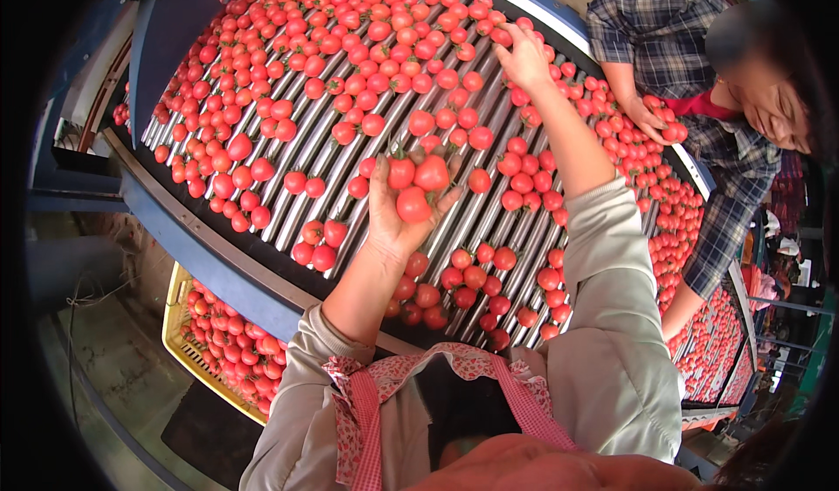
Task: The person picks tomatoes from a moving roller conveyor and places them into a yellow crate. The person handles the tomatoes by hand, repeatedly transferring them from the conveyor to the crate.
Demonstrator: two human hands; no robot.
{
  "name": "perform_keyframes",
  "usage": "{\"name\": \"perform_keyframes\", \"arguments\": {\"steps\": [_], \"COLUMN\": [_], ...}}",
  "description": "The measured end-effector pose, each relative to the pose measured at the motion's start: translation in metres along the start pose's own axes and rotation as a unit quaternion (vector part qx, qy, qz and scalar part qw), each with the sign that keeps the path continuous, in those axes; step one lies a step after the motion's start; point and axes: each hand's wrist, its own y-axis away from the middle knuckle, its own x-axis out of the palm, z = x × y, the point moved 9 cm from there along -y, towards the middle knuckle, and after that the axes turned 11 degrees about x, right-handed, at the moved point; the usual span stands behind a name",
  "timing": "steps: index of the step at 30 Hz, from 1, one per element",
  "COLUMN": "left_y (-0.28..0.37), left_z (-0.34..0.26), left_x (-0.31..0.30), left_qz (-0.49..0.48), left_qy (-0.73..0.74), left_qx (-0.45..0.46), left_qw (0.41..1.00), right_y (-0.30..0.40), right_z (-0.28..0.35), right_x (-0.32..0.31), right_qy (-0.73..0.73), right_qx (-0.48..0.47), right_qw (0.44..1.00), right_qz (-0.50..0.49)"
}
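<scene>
Many red tomatoes point(390, 68) lie on a roller conveyor point(347, 196) of shiny metal rollers in front of me. My left hand point(400, 219) is raised over the rollers, palm up, with several tomatoes point(413, 204) cupped in the palm and fingers. Farther out, at the conveyor's far side, my right hand point(524, 55) reaches down with its fingertips at a tomato point(501, 34); whether it grips that tomato cannot be made out. Small groups of tomatoes point(524, 179) sit on the rollers between and below my forearms.
A yellow plastic crate point(172, 320) full of tomatoes stands below the conveyor's near edge at left. A blue metal frame point(210, 242) borders the rollers. Across the conveyor at right, a co-worker in a plaid shirt point(682, 38) has a hand point(645, 117) on tomatoes. Blue panels rise at upper left.
</scene>
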Motion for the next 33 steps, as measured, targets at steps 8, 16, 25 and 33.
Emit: {"name": "perform_keyframes", "arguments": {"steps": [8,16,25,33], "left_y": [-0.001,-0.005,-0.005,-0.003], "left_z": [-0.011,-0.047,-0.066,-0.059], "left_x": [0.001,0.010,0.021,0.016], "left_qz": [0.027,-0.024,0.020,0.005], "left_qy": [0.024,-0.021,0.023,0.039], "left_qx": [-0.036,0.091,0.072,0.026], "left_qw": [0.999,0.995,0.997,0.999], "right_y": [-0.027,0.166,0.053,-0.065], "right_z": [-0.001,0.135,0.117,0.089], "right_x": [0.011,-0.021,0.004,0.086], "right_qy": [-0.100,-0.395,-0.309,0.185], "right_qx": [0.062,-0.164,-0.136,-0.091], "right_qw": [0.992,0.888,0.940,0.972], "right_qz": [-0.049,0.170,0.054,0.116]}}
